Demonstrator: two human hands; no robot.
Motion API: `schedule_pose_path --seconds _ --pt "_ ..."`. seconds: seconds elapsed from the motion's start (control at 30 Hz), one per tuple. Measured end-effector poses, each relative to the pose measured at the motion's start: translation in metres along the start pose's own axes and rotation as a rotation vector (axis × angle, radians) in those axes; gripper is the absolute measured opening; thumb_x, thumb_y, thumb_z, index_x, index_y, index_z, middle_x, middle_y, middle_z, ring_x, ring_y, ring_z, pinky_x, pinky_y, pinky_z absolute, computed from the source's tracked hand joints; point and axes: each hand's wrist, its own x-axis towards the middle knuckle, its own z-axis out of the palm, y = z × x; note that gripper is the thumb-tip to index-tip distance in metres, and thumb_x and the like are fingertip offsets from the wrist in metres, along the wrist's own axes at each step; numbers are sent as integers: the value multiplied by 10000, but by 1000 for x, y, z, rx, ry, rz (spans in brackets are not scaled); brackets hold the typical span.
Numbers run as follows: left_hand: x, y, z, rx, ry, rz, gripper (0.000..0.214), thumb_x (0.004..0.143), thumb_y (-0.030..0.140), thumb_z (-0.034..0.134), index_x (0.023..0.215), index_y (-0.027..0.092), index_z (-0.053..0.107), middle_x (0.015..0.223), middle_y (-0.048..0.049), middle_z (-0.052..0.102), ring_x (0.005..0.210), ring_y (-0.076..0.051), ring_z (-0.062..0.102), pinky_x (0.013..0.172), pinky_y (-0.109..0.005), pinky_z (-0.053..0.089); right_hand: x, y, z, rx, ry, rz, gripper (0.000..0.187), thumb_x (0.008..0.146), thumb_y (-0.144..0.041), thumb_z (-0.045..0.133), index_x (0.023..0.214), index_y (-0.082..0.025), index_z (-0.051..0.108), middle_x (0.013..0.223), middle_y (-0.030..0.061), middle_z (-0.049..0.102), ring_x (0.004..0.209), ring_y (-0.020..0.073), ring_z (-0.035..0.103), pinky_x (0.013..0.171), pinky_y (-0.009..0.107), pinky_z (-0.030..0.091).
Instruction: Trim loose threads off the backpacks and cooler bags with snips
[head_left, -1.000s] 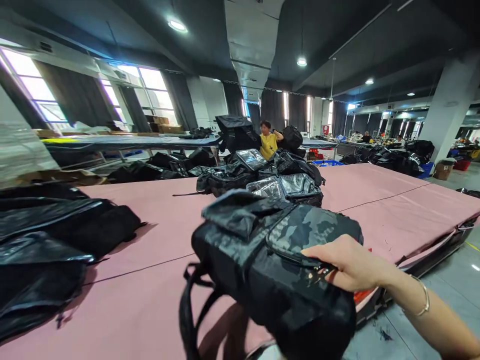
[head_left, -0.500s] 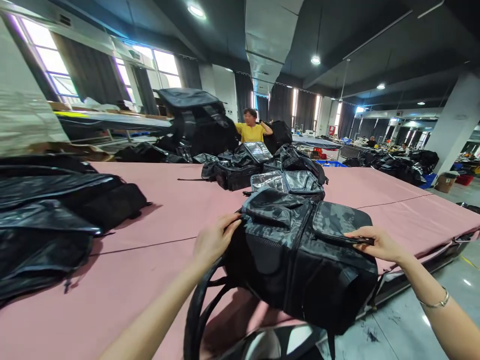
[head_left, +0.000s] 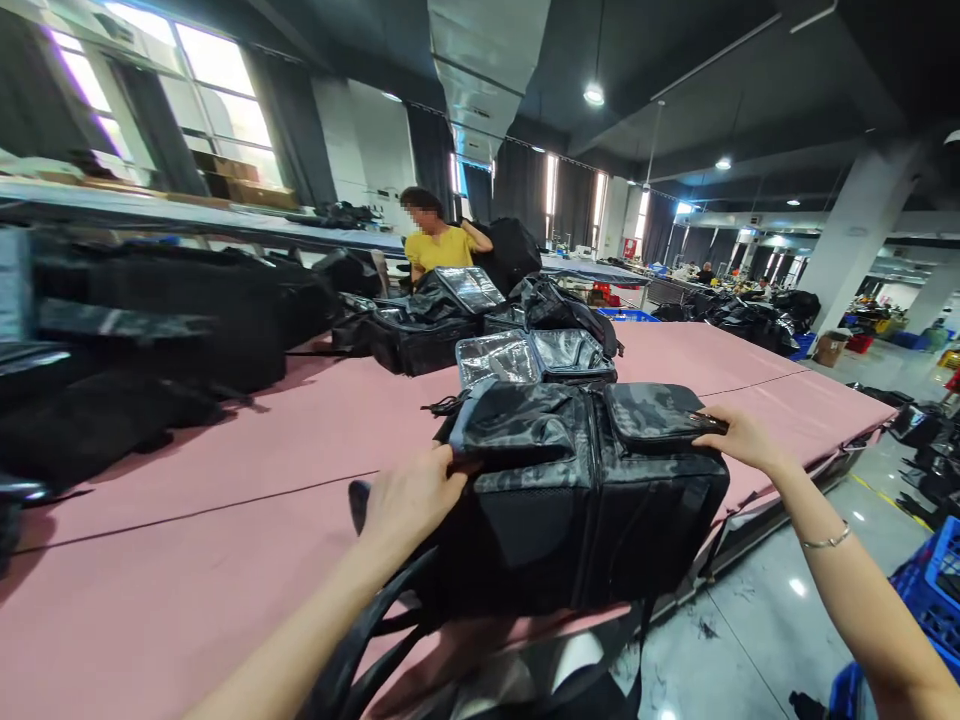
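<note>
Black camouflage backpack [head_left: 525,530] at the near edge of a pink-covered table [head_left: 187,570], its pocketed face upward and its zipped side toward the wearer. The left hand [head_left: 416,490] grips the upper left edge, some fingers hidden; the right hand [head_left: 739,437] is closed, thumb against fingers, on the outer edge of the raised pocket [head_left: 652,415]. The boxy body appears padded, soft yet shape-keeping, probably moderate in weight if unfilled; the woven cloth should offer good friction and little risk of breakage. The seamed body edges at either end look the soundest holds, since the pocket would likely flex under load; the loose straps [head_left: 390,580] could snag. Compared with half a second earlier, the backpack sits squarer to the wearer, both hands keeping their places, and the view has swung rightward, bringing in a blue crate [head_left: 946,570]. The large bag formerly raised beside the co-worker in yellow [head_left: 442,245] no longer stands high there.
</note>
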Motion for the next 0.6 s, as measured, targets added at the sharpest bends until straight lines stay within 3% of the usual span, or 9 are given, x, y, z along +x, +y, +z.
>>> schedule_pose_path --seconds 0.1,0.17,0.23,0.33,0.43,0.6 --pt "-14 2 3 11 62 35 198 769 304 381 657 225 524 783 -101 629 789 -295 625 638 -367 445 -14 -34 4 -50 63 -33 368 766 -361 675 1102 -211 663 1049 89 710 909 236 665 795 353 512" --pt "-23 4 4 19 117 39 204 790 292 347 657 230 490 801 -112 622 826 -298 620 696 -385 461 -27 -68 12 3 39 -66 361 860 -367 557 1184 -215 598 1114 87 682 935 218 652 830 347 500" --pt "-29 5 6 27 197 48 217 817 297 327 665 234 468 797 -121 619 830 -304 612 729 -406 464 -38 -103 25 61 -1 -34 309 924 -335 441 1183 -221 565 1026 63 689 858 188 654 787 323 499" --pt "-34 6 8 -63 306 52 219 838 360 354 697 234 465 865 -145 639 869 -318 602 781 -441 466 -49 -148 53 131 -141 -58 235 891 -296 523 1110 -224 564 911 17 691 787 170 652 729 286 486" --pt "-33 3 10 -204 285 16 195 812 383 386 706 235 456 918 -155 648 903 -319 600 808 -443 465 -48 -177 88 125 -229 -90 204 846 -315 617 1023 -220 581 810 -6 686 683 157 647 648 255 461" --pt "-32 -1 10 -266 266 -44 140 783 322 368 695 242 441 796 -109 642 787 -291 595 725 -410 456 -26 -205 137 42 -165 -162 162 881 -367 585 958 -224 590 840 5 713 765 168 678 649 238 439"
